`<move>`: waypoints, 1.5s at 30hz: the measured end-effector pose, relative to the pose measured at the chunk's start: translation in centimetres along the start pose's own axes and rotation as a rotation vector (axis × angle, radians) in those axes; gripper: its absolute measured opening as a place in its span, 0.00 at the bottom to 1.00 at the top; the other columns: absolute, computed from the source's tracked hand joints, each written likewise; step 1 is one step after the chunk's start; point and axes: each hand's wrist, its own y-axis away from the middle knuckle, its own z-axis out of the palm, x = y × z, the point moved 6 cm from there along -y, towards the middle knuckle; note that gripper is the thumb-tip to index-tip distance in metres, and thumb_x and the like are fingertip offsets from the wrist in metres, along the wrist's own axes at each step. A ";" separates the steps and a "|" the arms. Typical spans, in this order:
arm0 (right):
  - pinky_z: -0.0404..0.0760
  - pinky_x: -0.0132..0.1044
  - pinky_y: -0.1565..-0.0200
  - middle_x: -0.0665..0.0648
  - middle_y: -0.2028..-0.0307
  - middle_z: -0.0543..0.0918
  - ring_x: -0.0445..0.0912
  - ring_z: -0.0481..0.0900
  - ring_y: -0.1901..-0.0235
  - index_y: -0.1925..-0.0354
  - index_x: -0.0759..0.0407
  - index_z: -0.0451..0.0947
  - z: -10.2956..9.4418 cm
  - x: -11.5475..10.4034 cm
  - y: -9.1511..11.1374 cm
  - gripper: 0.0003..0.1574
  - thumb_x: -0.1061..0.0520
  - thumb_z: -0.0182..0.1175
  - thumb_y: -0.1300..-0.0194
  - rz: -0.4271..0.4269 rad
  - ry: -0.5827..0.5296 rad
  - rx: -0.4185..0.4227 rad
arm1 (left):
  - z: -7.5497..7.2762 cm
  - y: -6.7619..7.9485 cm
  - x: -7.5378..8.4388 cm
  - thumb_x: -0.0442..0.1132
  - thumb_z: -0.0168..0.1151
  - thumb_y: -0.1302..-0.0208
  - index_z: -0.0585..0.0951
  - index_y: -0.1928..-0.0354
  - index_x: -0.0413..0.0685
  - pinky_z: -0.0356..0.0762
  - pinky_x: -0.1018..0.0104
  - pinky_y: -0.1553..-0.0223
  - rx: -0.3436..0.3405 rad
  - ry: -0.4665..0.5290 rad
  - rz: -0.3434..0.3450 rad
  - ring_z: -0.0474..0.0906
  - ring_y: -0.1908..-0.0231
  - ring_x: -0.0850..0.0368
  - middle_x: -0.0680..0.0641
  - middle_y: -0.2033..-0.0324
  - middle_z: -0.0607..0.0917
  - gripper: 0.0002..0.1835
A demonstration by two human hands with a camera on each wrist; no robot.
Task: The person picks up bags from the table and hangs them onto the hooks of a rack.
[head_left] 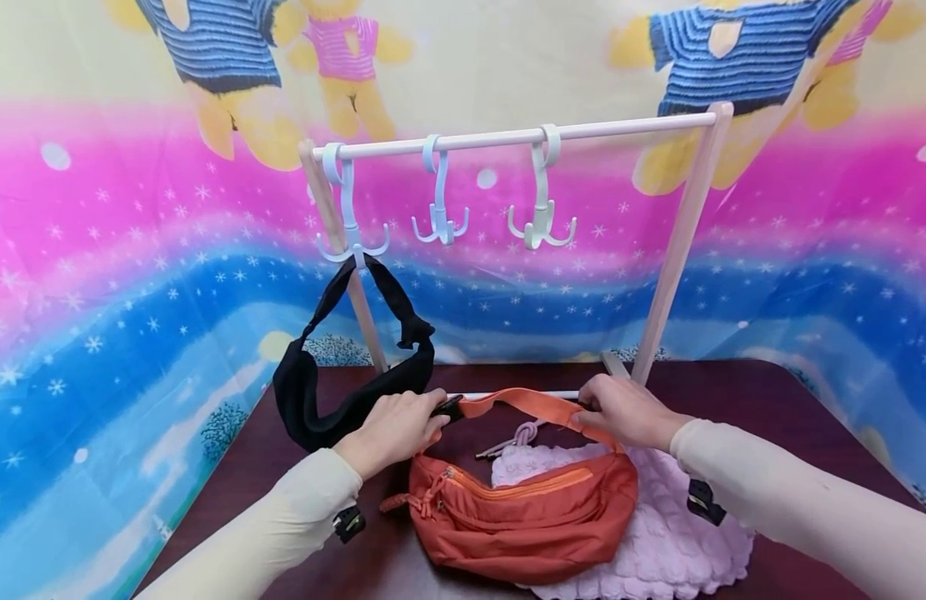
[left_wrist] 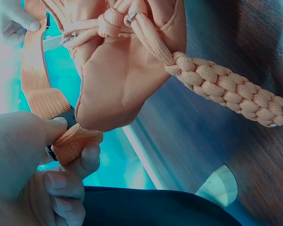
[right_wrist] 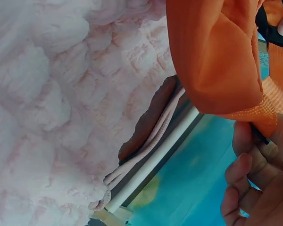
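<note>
An orange-red waist bag hangs by its orange strap between my two hands, tilted over the table. My left hand pinches the strap at a black buckle, thumb on top. On the other side my right hand grips the strap near the bag's right end. A braided orange cord pull dangles from the zipper in the left wrist view. Behind and below the waist bag lies a pink puffy bag with a knotted cord, partly hidden by it.
A rack with a white bar stands at the back of the dark table. Three hooks hang on it: left, middle, right. A black bag hangs from the left hook, close beside my left hand.
</note>
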 end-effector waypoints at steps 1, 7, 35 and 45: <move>0.59 0.30 0.79 0.44 0.86 0.66 0.38 0.65 0.85 0.79 0.50 0.78 -0.1 0.0 0.0 0.16 0.53 0.69 0.36 0.000 0.003 0.002 | -0.1 0.0 0.0 0.50 0.57 0.24 0.77 0.52 0.54 0.64 0.67 0.79 0.000 0.003 0.001 0.69 0.82 0.64 0.60 0.80 0.76 0.10; 0.59 0.30 0.79 0.44 0.86 0.66 0.38 0.64 0.85 0.78 0.50 0.79 -0.4 -0.1 0.0 0.14 0.53 0.69 0.35 0.002 0.004 -0.004 | -0.6 0.0 0.3 0.49 0.57 0.25 0.77 0.54 0.54 0.66 0.67 0.79 0.001 0.016 0.002 0.70 0.82 0.64 0.60 0.79 0.76 0.08; 0.58 0.30 0.78 0.44 0.86 0.62 0.37 0.60 0.86 0.79 0.49 0.78 -2.0 -1.4 -0.1 0.16 0.54 0.67 0.34 -0.040 -0.008 0.043 | -3.2 0.2 0.6 0.50 0.56 0.24 0.76 0.56 0.58 0.68 0.65 0.78 0.033 0.023 -0.015 0.71 0.83 0.66 0.64 0.79 0.77 0.06; 0.57 0.30 0.77 0.45 0.86 0.61 0.39 0.59 0.85 0.81 0.48 0.76 -2.4 -1.5 -0.2 0.19 0.53 0.67 0.33 -0.014 0.004 0.075 | -4.0 0.3 0.9 0.51 0.55 0.24 0.76 0.56 0.58 0.68 0.65 0.77 0.035 0.026 -0.021 0.71 0.82 0.65 0.64 0.79 0.77 0.07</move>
